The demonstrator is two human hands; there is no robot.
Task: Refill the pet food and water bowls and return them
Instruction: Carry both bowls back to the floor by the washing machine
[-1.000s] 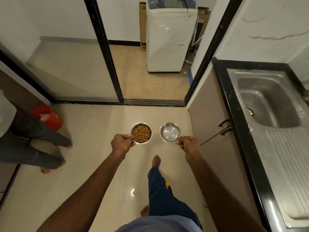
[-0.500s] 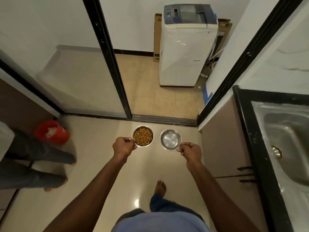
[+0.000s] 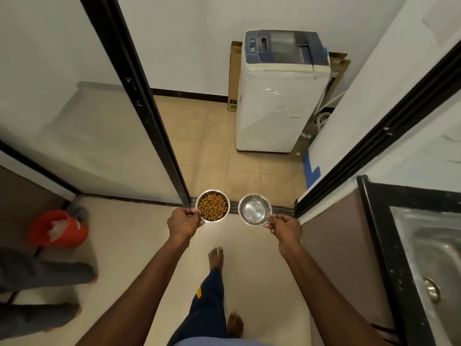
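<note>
Left hand (image 3: 184, 223) pinches the near rim of the food bowl (image 3: 212, 209): round, polished steel, filled nearly to the rim with small brown kibble (image 3: 214, 208), pebbly texture. Right hand (image 3: 285, 228) pinches the near-right rim of the water bowl (image 3: 255, 212): same round steel shape, mirror-smooth inside; can't tell whether there's water in it. Both bowls are held level in the air, side by side and apart, over the glossy cream tile floor (image 3: 129, 245), just short of the black sliding-door track (image 3: 282, 210). Beyond the track, matte tan tiles and a white top-load washing machine (image 3: 279, 96), boxy, wrapped in shiny plastic film, dark blue-grey lid; a flat cardboard box (image 3: 234, 76) stands behind it against the wall. Black-framed frosted glass door panel (image 3: 82, 136) on the left. Right edge: black speckled stone counter (image 3: 384, 236) with a brushed stainless sink (image 3: 434, 265) set in, round drain visible. Left side: round orange plastic bucket (image 3: 62, 229) on the floor, next to another person's legs in dark grey trousers (image 3: 37, 273), barefoot.
</note>
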